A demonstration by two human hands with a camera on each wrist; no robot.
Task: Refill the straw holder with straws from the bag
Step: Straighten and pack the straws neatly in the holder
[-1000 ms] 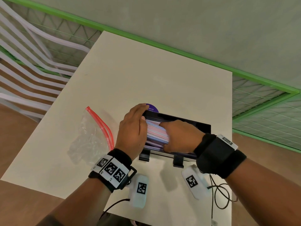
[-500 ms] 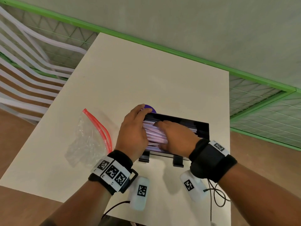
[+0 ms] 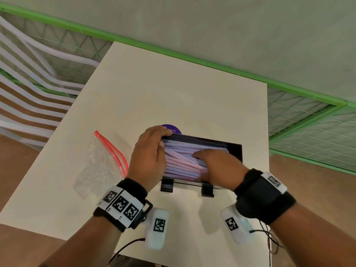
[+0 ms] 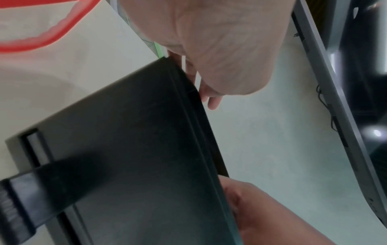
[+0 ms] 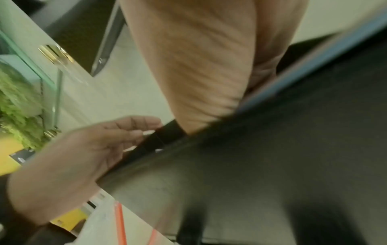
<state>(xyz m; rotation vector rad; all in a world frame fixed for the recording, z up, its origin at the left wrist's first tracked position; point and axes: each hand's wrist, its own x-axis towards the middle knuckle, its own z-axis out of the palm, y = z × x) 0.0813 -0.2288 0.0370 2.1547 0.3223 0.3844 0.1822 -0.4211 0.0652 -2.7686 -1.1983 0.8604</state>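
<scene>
Thin pastel paper-wrapped straws (image 3: pixel 181 160), pink and lilac, piled lengthwise inside the black rectangular plastic straw holder (image 3: pixel 234 151), directly under both hands. Left hand (image 3: pixel 149 158) at the left end of the pile, fingers curved over the holder's far rim, seemingly squaring the straw ends; real grip not possible to confirm. Right hand (image 3: pixel 215 166) flat on top, fingers mostly straight, pressing, nothing pinched. Probably very light, slippery against each other, easy to bend or crush; best handled as a loose bundle around the middle, or pushed at the ends. Clear zip bag with red seal (image 3: pixel 104 160) just left of the left hand on the cream counter (image 3: pixel 173 93), apparently emptied.
</scene>
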